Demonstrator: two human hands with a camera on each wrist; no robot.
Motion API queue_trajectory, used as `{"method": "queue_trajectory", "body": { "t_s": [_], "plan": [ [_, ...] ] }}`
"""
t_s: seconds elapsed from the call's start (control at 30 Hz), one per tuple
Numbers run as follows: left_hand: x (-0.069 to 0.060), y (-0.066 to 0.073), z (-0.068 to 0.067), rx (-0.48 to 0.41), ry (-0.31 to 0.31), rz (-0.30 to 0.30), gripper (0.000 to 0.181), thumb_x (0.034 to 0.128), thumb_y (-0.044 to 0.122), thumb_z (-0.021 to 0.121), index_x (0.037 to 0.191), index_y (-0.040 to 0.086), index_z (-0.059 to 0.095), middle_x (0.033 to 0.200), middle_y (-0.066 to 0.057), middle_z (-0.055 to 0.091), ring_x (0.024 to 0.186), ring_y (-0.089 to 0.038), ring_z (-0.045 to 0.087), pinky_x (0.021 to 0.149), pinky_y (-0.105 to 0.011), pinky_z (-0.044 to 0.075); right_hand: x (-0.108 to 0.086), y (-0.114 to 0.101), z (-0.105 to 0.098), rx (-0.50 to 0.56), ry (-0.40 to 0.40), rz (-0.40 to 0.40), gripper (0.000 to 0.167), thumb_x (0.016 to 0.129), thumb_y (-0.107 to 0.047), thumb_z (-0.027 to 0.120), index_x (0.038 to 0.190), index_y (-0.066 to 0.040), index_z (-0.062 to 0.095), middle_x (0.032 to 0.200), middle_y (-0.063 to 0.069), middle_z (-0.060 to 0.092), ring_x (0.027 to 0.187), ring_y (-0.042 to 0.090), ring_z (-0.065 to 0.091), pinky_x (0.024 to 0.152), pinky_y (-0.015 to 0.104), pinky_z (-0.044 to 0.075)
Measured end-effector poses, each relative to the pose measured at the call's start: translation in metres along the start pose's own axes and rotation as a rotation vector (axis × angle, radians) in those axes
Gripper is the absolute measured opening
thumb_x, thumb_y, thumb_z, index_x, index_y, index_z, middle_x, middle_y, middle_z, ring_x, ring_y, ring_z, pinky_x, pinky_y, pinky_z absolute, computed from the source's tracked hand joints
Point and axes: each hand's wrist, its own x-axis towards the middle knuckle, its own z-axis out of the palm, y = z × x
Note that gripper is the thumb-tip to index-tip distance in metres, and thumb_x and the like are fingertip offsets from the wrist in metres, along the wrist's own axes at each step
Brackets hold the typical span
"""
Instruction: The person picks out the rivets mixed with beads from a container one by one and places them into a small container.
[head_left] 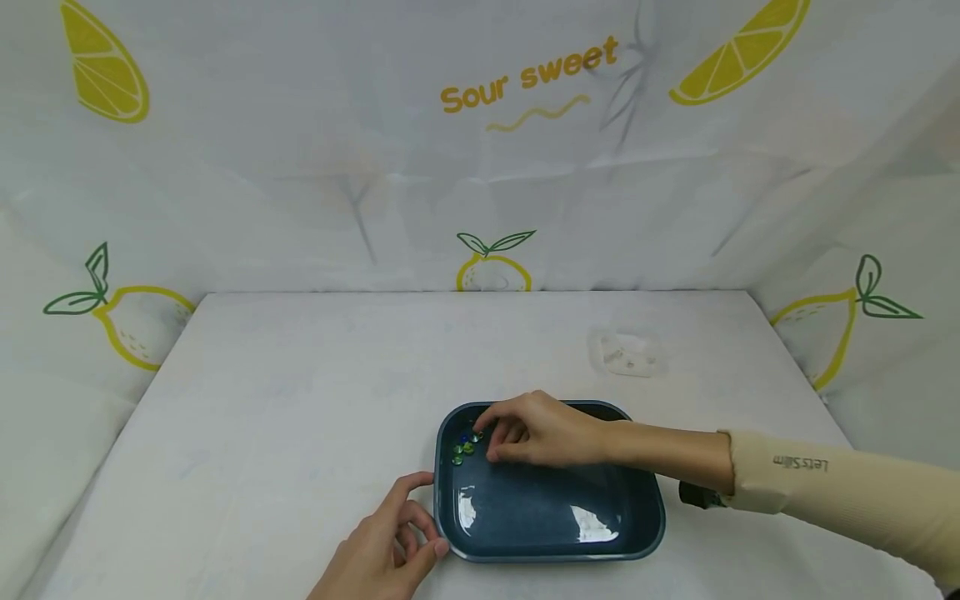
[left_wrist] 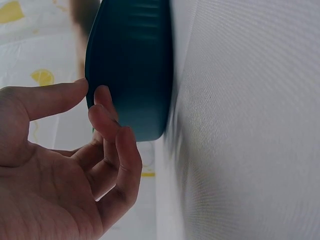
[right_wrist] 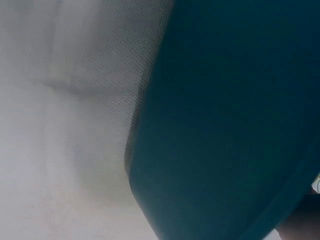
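A dark blue-green tray [head_left: 540, 508] with rounded corners stands near the table's front. Several small glass marbles [head_left: 468, 447], green, yellowish and blue, lie in its back left corner. Above them my right hand [head_left: 551, 433] reaches in from the right, fingers bent downward. Its index fingertip is beside a marble, thumb apart; whether the other fingers hold anything is hidden. My left hand [head_left: 397, 533] touches the tray's left rim and front left corner from outside, fingers loosely bent. In the left wrist view, the left thumb [left_wrist: 60, 97] meets the rim. The right wrist view shows mostly the tray's outer wall [right_wrist: 215, 125].
Behind the tray, to the right, lies a small clear plastic container [head_left: 628, 353]. The white tabletop [head_left: 262, 400] is bordered by a hanging cloth [head_left: 300, 208] with lemon prints at the back and both sides.
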Motion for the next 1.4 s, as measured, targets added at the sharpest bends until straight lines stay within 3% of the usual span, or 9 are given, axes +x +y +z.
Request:
{"method": "queue_trajectory", "body": {
  "t_s": [0.57,1.13,1.4],
  "plan": [
    [-0.001,0.000,0.000,0.003,0.004,-0.001,0.075,0.0974,0.032,0.082,0.158,0.010,0.044,0.096,0.006,0.066,0.066,-0.005,0.055,0.057,-0.023,0.045,-0.002,0.010,0.005,-0.031,-0.072,0.020,0.048,0.104,-0.012,0.072,0.148,0.003,0.060,0.093,0.004,0.079,0.074,-0.001,0.068,0.069,0.019,0.058],
    [-0.001,-0.001,0.000,-0.012,0.000,0.017,0.073,0.0974,0.030,0.082,0.157,0.010,0.044,0.096,0.006,0.067,0.065,-0.005,0.055,0.056,-0.023,0.045,-0.001,0.016,0.007,-0.151,-0.044,-0.025,0.020,0.104,-0.011,0.072,0.121,-0.003,0.075,0.086,-0.002,0.076,0.070,-0.008,0.060,0.065,0.017,0.055],
    [-0.001,-0.001,0.000,-0.017,0.000,0.018,0.073,0.0976,0.031,0.082,0.157,0.010,0.045,0.096,0.006,0.067,0.065,-0.004,0.055,0.056,-0.023,0.044,-0.006,0.015,0.009,-0.202,-0.006,-0.039,0.019,0.103,-0.013,0.074,0.118,-0.002,0.075,0.087,-0.004,0.074,0.074,-0.008,0.060,0.068,0.017,0.056]
  ]
}}
